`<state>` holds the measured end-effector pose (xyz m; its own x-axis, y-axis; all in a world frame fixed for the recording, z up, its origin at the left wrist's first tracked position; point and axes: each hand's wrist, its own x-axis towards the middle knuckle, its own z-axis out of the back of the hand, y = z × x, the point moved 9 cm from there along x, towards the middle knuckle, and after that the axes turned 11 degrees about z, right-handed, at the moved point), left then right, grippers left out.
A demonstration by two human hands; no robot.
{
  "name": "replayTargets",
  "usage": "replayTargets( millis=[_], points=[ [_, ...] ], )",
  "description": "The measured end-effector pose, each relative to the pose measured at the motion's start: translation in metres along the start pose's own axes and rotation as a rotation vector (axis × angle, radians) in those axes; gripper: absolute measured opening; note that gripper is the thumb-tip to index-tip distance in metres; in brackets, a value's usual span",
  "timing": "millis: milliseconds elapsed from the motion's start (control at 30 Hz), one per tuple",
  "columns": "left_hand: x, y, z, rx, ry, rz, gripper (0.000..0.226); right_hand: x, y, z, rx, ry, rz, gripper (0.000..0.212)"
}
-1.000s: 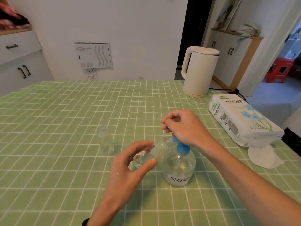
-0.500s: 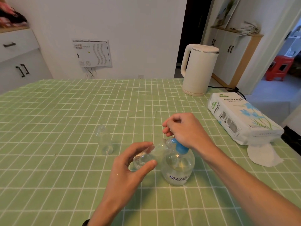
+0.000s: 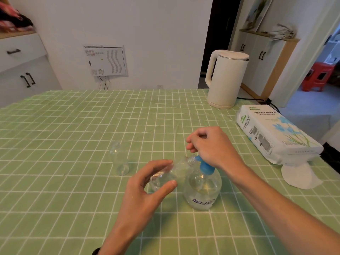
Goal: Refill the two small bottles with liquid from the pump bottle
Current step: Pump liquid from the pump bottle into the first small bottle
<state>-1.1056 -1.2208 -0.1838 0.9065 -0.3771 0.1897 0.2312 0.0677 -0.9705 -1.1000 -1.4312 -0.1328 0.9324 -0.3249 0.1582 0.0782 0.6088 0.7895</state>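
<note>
Green checked tablecloth (image 3: 73,126) is covering the table; white wall and white cabinets are showing behind it.

Pump bottle (image 3: 202,192), clear with a blue pump head (image 3: 207,167), is standing upright on the cloth near the front edge, right of centre. Clear liquid is showing in its lower part.

Right hand (image 3: 211,144) is resting on top of the pump head, heel of the hand down on it. Its fingers are curling in toward the palm, with nothing visible between them. The blue nozzle is sticking out leftward from under the hand.

Left hand (image 3: 145,196) is gripping the tilted small bottle (image 3: 165,176), thumb on the near side and fingers wrapping round the far side. This bottle is lying nearly on its side above the cloth, mouth up against the nozzle, body touching the pump bottle's shoulder.

Standing small bottle (image 3: 120,161) is sitting upright on the cloth, left of both hands and apart from them, looking nearly empty.

Cream kettle (image 3: 228,80) is standing at the far right edge. Tissue pack (image 3: 272,133) is lying to the right, with a loose white tissue (image 3: 299,175) sitting just in front of it.
</note>
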Motion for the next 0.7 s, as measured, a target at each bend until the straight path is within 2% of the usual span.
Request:
replayTargets(
  millis=[167, 367, 500, 700],
  points=[
    [0.000, 0.004, -0.002, 0.009, 0.006, 0.014, 0.040, -0.003, -0.002, -0.003, -0.003, 0.004, -0.009, 0.037],
    [-0.001, -0.001, -0.001, -0.006, 0.001, 0.006, 0.037, -0.005, 0.003, -0.001, -0.014, 0.036, -0.020, 0.028],
    [-0.001, -0.003, 0.002, -0.012, -0.008, -0.003, 0.037, -0.001, 0.015, 0.003, -0.060, 0.052, 0.031, 0.025],
    [0.001, -0.003, 0.001, -0.008, -0.004, -0.005, 0.037, 0.002, 0.010, 0.002, -0.020, 0.020, 0.039, 0.035]
  ],
)
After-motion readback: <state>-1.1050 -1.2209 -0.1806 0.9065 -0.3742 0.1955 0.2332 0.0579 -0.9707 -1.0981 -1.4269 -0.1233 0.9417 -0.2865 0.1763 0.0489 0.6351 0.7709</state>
